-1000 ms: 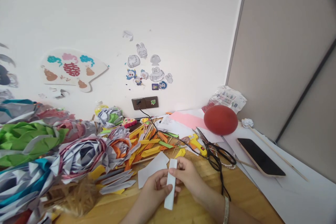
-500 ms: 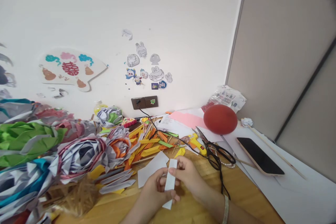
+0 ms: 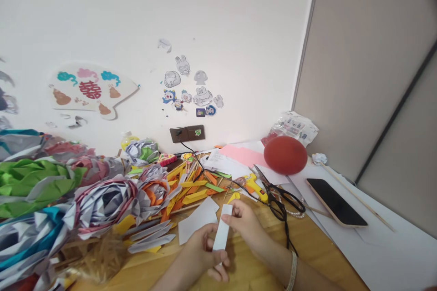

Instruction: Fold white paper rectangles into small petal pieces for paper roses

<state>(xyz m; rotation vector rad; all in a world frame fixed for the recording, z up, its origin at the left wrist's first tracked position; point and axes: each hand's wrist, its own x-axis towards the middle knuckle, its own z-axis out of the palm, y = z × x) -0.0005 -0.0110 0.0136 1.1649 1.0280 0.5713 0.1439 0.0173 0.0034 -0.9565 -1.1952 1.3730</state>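
Observation:
A narrow folded strip of white paper [image 3: 222, 233] is held slantwise above the wooden table between both hands. My left hand [image 3: 204, 251] grips its lower end, the thumb pressed on the front face and the fingers behind. At the upper right edge, my right hand [image 3: 243, 222] pinches the strip between thumb and fingers. A loose white paper sheet [image 3: 197, 222] lies on the table just left of the strip. Close to it on the left are several folded white paper pieces [image 3: 153, 238].
Folded paper flowers [image 3: 105, 204] crowd the left side. Orange and yellow folded strips [image 3: 191, 184] lie behind the hands. Black scissors [image 3: 278, 195], a yellow glue gun [image 3: 255, 186], a red balloon [image 3: 286, 155] and a phone [image 3: 336, 202] are on the right.
The left hand has slid down a little toward the strip's lower end. The right hand and the strip's upper end have shifted slightly up and right.

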